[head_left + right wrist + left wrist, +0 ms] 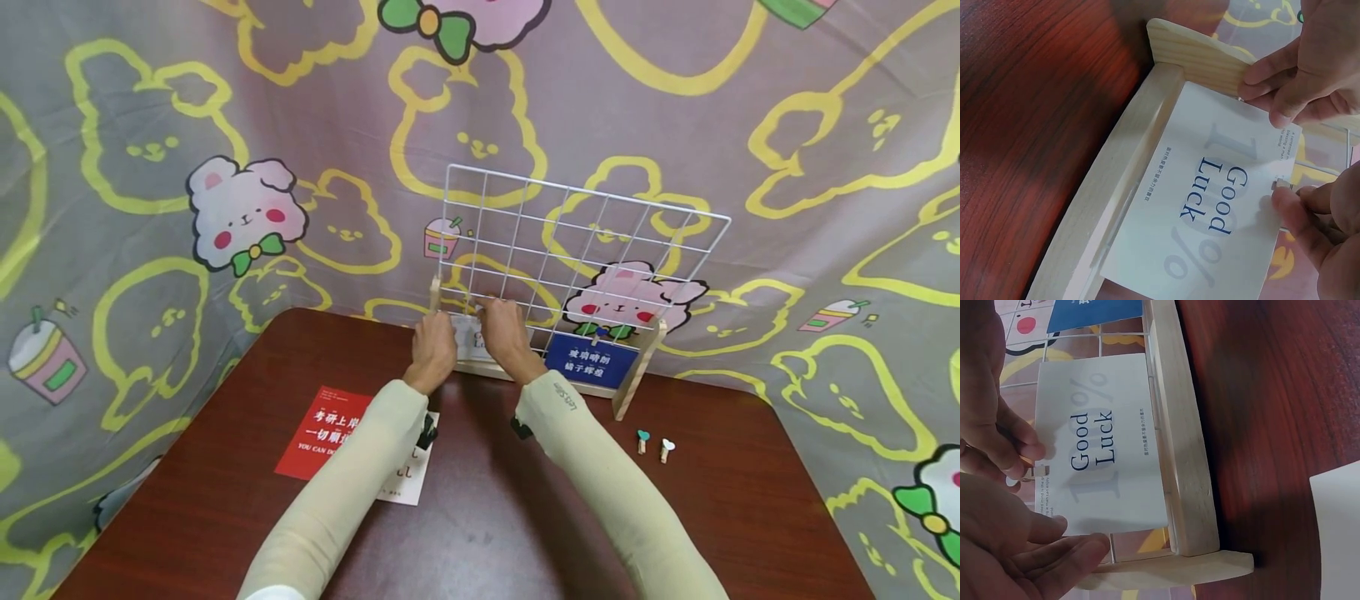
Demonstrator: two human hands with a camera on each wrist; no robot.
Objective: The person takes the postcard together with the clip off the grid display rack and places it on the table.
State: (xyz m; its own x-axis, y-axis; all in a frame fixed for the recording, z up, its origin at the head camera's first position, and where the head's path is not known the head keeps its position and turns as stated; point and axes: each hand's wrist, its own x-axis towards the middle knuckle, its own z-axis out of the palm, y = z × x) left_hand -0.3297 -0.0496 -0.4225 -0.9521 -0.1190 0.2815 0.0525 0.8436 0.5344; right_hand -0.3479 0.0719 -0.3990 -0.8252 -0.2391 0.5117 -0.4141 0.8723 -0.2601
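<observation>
Card (pixel 1099 447) saying Good Luck stands against the wire grid (pixel 589 192), just below both hands. The left hand (pixel 433 346) holds its corner, maybe so it won't slip; the right hand (pixel 504 333) pinches a small clip (pixel 1042 470) at its top edge, maybe to fix it there

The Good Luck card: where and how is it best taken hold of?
The card, thin and flat, is likely best pinched at its upper left corner, from the left: its lower edge is near the wooden base, and the right hand is at its upper edge.
</observation>
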